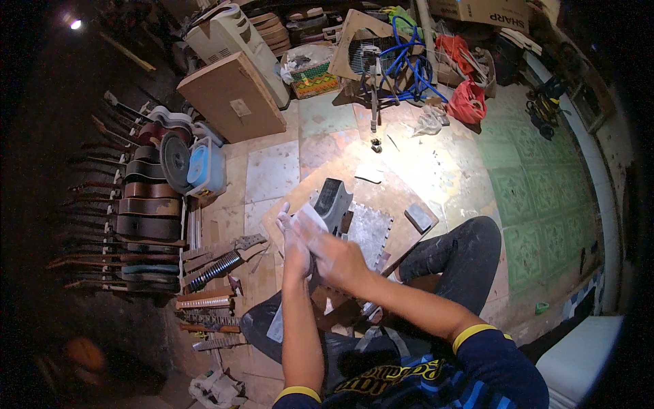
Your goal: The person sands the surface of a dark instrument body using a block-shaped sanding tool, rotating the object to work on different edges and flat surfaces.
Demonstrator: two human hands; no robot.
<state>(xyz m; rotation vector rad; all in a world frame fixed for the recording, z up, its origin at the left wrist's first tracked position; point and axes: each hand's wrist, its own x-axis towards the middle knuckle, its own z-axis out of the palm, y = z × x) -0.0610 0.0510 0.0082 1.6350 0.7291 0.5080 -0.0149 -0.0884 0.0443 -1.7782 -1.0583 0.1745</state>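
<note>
As the head view looks down, two hands meet above the lap — the left hand [294, 240] with fingers toward the far side, the right hand [338, 260], motion-blurred, reaching across from the right. Whether either grips anything cannot be told; a pale sheet-like thing [312, 217] shows at the fingers. Just beyond and to the right lies a dark grey piece [332, 196], near a notched grey mat [371, 235]. Farther right — a small grey block [421, 218] on a tan board [394, 191]. Guitars [146, 225] line the left.

The workpiece [336, 211] is grey (the patterned tiles [533, 204] are green).
</note>
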